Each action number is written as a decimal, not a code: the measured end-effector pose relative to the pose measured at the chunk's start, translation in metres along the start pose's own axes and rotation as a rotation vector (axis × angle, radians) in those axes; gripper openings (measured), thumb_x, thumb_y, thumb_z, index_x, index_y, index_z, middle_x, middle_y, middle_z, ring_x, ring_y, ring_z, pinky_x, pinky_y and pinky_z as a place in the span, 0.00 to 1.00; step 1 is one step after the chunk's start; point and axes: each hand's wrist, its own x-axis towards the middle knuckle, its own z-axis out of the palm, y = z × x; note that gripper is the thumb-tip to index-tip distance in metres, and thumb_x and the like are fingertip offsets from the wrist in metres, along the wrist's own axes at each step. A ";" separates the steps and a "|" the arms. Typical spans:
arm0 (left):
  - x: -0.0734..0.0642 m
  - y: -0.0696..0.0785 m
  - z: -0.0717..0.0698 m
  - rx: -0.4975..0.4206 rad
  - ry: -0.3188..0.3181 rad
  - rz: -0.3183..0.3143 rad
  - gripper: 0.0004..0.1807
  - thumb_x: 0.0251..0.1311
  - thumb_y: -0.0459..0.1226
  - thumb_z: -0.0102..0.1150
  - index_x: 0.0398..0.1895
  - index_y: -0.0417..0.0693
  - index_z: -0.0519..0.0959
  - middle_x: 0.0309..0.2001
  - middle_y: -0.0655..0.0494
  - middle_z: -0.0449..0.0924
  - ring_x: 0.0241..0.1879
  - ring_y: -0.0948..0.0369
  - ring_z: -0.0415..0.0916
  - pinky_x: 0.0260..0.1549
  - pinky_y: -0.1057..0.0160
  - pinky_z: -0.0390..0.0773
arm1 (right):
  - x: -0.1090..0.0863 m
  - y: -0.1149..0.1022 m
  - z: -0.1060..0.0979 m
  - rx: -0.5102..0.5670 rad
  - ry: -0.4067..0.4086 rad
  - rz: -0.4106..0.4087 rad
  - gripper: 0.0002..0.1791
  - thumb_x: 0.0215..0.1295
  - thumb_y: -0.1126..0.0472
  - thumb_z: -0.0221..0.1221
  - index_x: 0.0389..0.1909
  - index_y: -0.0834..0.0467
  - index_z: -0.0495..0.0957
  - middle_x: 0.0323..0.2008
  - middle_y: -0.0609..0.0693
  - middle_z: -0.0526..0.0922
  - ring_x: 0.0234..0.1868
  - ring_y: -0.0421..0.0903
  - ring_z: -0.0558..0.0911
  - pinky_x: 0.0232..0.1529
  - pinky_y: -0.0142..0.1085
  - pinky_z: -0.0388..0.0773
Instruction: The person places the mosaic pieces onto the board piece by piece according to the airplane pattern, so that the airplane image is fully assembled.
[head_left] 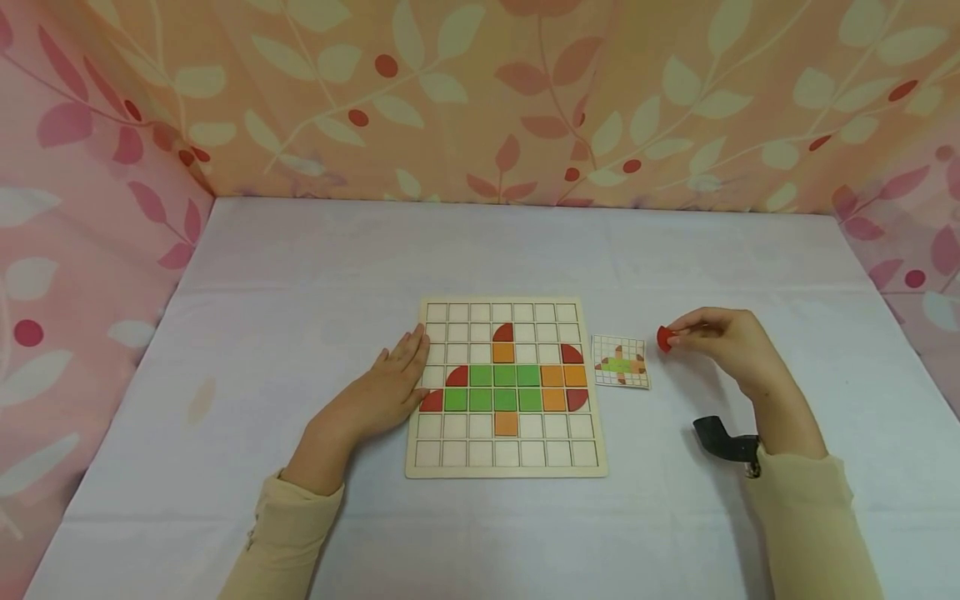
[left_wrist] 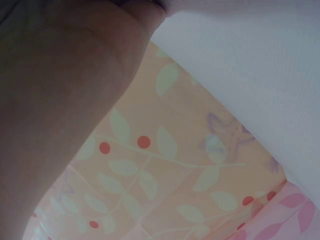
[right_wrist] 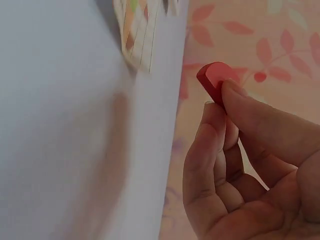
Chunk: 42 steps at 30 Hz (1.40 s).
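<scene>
Between thumb and fingertips my right hand (head_left: 723, 346) pinches a red quarter-round tile (right_wrist: 214, 80), raised over the cloth to the right of a small pattern card (head_left: 620, 362). My left hand (head_left: 382, 390) lies with its fingers extended against the left edge of a wooden grid board (head_left: 506, 471). On that board, green square tiles (head_left: 492, 387) form two rows in the middle. Orange square tiles (head_left: 553, 388) sit at their right, with one above and one below the rows. Several red quarter-round tiles (head_left: 503, 333) are at the ends and top. In the left wrist view only part of the hand shows.
A white cloth (head_left: 315, 267) covers the table. Behind it hangs an orange leaf-patterned curtain (head_left: 465, 100), with pink curtain panels (head_left: 67, 250) at the sides. A black curved piece (head_left: 723, 440) is attached at the right wrist.
</scene>
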 end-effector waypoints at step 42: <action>0.000 0.000 0.000 0.008 0.001 -0.003 0.38 0.69 0.39 0.47 0.72 0.31 0.42 0.74 0.41 0.31 0.72 0.47 0.34 0.67 0.44 0.43 | -0.032 -0.070 0.132 0.136 -0.532 -0.262 0.05 0.52 0.73 0.65 0.30 0.62 0.83 0.31 0.50 0.82 0.31 0.42 0.80 0.34 0.33 0.79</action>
